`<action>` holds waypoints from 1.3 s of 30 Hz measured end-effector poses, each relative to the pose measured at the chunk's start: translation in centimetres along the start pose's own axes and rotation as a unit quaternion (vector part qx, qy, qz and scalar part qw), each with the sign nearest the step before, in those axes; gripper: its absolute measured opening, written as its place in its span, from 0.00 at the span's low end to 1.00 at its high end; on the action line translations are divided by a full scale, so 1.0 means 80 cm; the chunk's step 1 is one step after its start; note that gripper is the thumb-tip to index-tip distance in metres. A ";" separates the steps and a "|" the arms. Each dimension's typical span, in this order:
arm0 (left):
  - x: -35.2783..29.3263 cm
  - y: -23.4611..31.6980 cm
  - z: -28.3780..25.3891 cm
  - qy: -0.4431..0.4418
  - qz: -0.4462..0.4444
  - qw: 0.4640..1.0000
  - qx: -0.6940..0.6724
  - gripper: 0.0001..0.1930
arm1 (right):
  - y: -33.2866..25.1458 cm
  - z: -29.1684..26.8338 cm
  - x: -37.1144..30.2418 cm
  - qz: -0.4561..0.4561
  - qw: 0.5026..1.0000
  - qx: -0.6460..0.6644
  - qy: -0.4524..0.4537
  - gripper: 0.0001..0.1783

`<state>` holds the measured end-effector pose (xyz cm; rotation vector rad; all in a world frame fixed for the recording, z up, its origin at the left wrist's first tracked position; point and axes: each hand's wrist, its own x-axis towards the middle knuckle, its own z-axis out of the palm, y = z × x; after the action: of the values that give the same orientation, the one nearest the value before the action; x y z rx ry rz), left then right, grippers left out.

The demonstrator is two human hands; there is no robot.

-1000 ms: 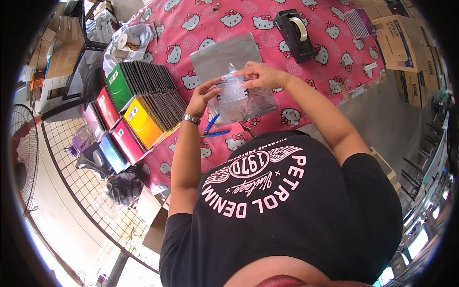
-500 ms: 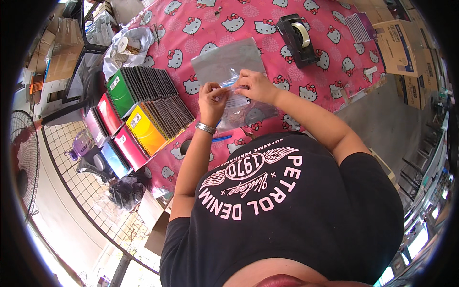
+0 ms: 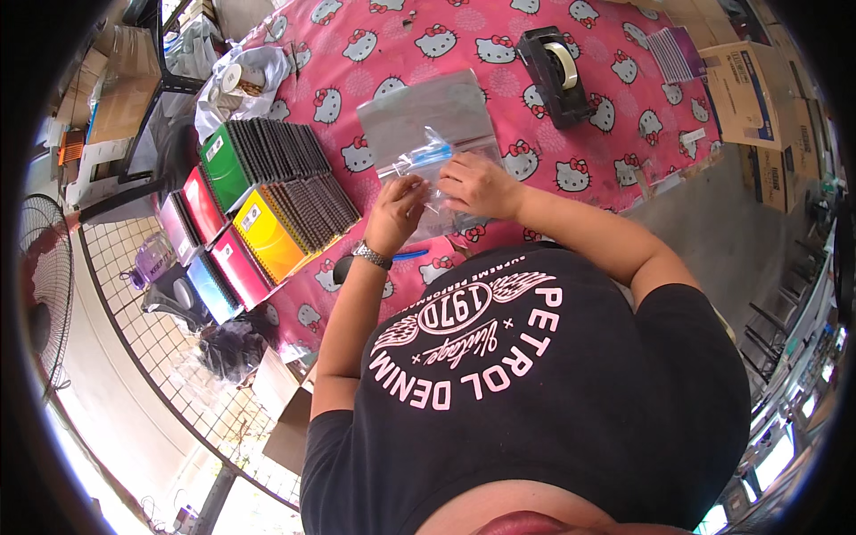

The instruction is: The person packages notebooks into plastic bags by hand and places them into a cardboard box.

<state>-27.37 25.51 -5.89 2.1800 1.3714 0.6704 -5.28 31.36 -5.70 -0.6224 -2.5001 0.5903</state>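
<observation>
A small clear plastic packet point(image 3: 430, 158) with a blue part at its far end lies under my fingers, at the middle of the table. My left hand point(image 3: 399, 212), with a metal watch on its wrist, is closed and pinches the packet's near left side. On the other side my right hand point(image 3: 481, 185) bends its fingers over the same packet, closed on it. What the packet holds is mostly hidden by my fingers. Beneath both hands lie larger clear plastic bags point(image 3: 419, 116), flat on the pink patterned tablecloth. A blue pen point(image 3: 410, 255) rests close to my left wrist.
Stacks of spiral notebooks point(image 3: 267, 234) in several colours stand on the left. A black tape dispenser point(image 3: 555, 78) is at the far right, with a striped pad point(image 3: 670, 53) beyond it. Cardboard boxes point(image 3: 744, 94) sit past the table's right edge; a fan point(image 3: 43, 294) stands far left.
Both hands have moved slightly nearer to me over the packet. Its blue part now shows beyond my fingers, while the white sticks seen before are covered.
</observation>
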 end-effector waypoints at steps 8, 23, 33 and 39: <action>0.019 0.008 0.014 0.093 -0.200 0.972 -0.075 0.09 | -0.018 0.023 0.016 0.247 0.967 -0.001 0.059 0.11; 0.050 -0.004 -0.011 -0.025 -0.227 0.973 -0.023 0.21 | 0.196 -0.130 -0.169 0.595 0.718 0.310 0.184 0.06; 0.042 -0.008 0.008 0.056 -0.219 0.968 -0.107 0.18 | 0.176 -0.024 -0.213 0.520 0.458 0.691 0.207 0.02; 0.032 -0.011 0.013 0.066 -0.231 0.967 -0.091 0.15 | 0.082 -0.056 0.086 0.187 0.907 0.298 -0.232 0.16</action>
<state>-26.35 28.03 -6.87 1.6141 1.7309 0.7323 -6.11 41.55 -3.10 -0.7802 -2.3964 1.7417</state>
